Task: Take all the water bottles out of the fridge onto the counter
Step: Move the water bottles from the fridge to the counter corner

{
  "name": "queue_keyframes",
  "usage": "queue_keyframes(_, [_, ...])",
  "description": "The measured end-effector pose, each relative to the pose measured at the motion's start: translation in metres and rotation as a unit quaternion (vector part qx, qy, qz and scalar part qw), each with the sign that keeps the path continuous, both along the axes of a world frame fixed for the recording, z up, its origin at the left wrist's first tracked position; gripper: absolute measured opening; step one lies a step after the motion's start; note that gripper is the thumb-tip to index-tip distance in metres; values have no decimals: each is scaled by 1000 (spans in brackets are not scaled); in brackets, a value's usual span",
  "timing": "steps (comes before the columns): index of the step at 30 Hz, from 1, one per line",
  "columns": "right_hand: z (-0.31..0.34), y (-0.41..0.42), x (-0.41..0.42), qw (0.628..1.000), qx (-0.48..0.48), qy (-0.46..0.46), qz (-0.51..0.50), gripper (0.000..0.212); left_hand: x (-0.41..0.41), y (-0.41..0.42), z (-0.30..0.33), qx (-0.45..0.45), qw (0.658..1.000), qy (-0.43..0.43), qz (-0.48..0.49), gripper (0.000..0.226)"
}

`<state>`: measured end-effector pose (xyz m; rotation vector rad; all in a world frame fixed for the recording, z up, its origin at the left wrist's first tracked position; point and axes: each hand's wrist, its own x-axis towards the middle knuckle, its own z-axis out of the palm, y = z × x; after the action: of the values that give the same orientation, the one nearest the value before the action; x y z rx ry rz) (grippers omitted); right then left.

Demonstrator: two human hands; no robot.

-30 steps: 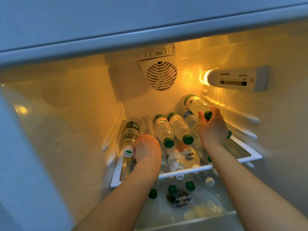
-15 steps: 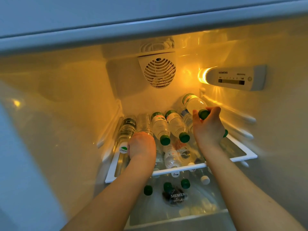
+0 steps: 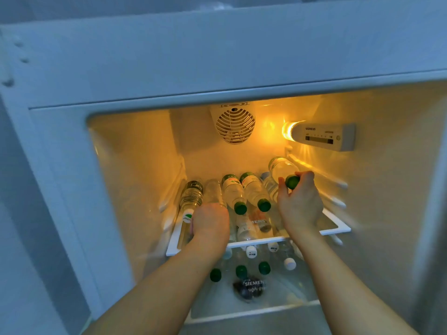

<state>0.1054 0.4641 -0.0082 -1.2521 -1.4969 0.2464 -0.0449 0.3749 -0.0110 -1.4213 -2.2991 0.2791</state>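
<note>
- Both hands are inside the open white fridge (image 3: 60,146), reaching over the white-rimmed glass shelf (image 3: 335,230) where clear plastic water bottles lie on their sides, caps facing out.
- The right hand (image 3: 301,204) pinches the green cap (image 3: 292,182) of a clear plastic bottle with a green label (image 3: 280,166), thumb on one side and fingers curled over the other. That bottle is tilted, riding on top of the others at about 2 o'clock from the middle of the shelf.
- The left hand (image 3: 210,223) is curled down over a clear bottle (image 3: 214,191) at the 9 o'clock side of the shelf. It seems to grip it near the neck, but the fingers are hidden under the knuckles.
- Just beside that hand at 9 o'clock lies a darker-labelled bottle with a white cap (image 3: 191,197).
- Between the hands are two green-capped clear bottles (image 3: 233,192), side by side and touching.
- More capped bottles (image 3: 251,252) show through the glass on the level below.
- At 12 o'clock sits a round vent grille (image 3: 235,125), with a lit white control panel (image 3: 321,137) at 1 o'clock.
</note>
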Motion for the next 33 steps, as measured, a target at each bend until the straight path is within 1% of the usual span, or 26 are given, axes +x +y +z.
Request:
queue_keyframes(4, [13, -16, 9, 999, 30, -44, -10, 37, 10, -26, 5, 26, 998, 14, -62, 13])
queue_keyframes(8, [23, -33, 17, 996, 52, -66, -9, 39, 17, -52, 12, 34, 994, 23, -98, 14])
queue_keyframes(13, [40, -60, 21, 992, 87, -88, -9, 33, 28, -80, 31, 43, 986, 9, -162, 15])
queue_keyframes(16, [54, -81, 23, 991, 106, -81, 1, 30, 36, -101, 47, 72, 979, -14, -188, 23])
queue_keyframes(19, [65, -94, 30, 993, 97, -74, 3, 33, 43, -113, 68, 113, 973, -82, -185, 29])
queue_keyframes(23, [82, -130, 44, 993, 90, -64, 32, 42, 43, -148, 100, 179, 950, -187, -173, 34])
queue_keyframes(26, [92, -164, 46, 992, 86, -67, 57, 41, 41, -184, 116, 217, 920, -279, -170, 32])
queue_keyframes(29, [95, -195, 43, 991, 76, -78, 79, 36, 42, -219, 127, 249, 883, -360, -167, 30])
queue_keyframes(30, [94, -207, 41, 990, 68, -83, 89, 34, 42, -233, 130, 256, 875, -375, -165, 29])
queue_keyframes(33, [89, -243, 36, 985, 35, -112, 123, 34, 39, -275, 130, 265, 875, -380, -141, 30])
